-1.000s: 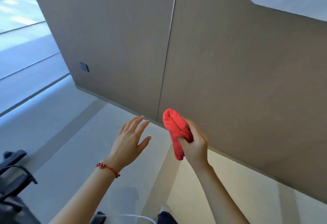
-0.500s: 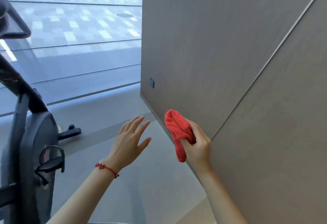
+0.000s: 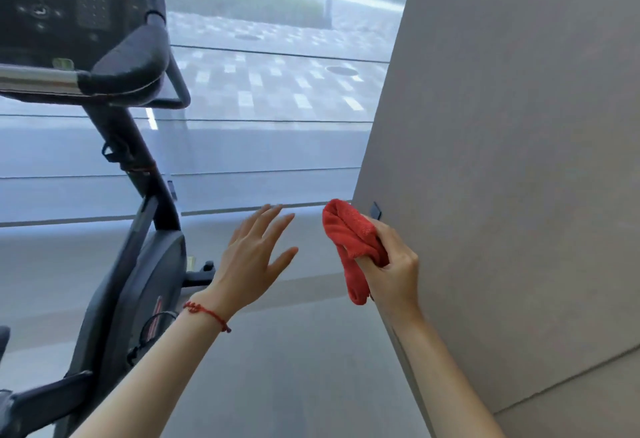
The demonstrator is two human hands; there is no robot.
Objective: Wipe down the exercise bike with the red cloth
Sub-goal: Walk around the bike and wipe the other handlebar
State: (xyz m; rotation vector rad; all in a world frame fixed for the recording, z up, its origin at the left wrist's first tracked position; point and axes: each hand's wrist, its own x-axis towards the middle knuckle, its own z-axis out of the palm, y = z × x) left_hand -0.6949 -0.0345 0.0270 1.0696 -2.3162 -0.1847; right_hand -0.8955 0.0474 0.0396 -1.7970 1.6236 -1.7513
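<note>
The black exercise bike (image 3: 138,285) fills the left side of the head view, with its console (image 3: 69,1) at the top left and a padded handlebar (image 3: 128,70) below it. My right hand (image 3: 394,268) holds the bunched red cloth (image 3: 353,240) in the air, right of centre and well clear of the bike. My left hand (image 3: 256,257) hovers with fingers spread and nothing in it, a little right of the bike's body. A red string bracelet sits on that wrist.
A grey panelled wall (image 3: 519,160) rises close on the right, with a small dark socket (image 3: 375,209) behind the cloth. A big window (image 3: 277,91) spans the far side. Grey floor (image 3: 294,351) stretches between bike and wall.
The view has swung left and up, bringing the bike's console and handlebar into sight. Both hands keep the same pose, the cloth still in my right hand.
</note>
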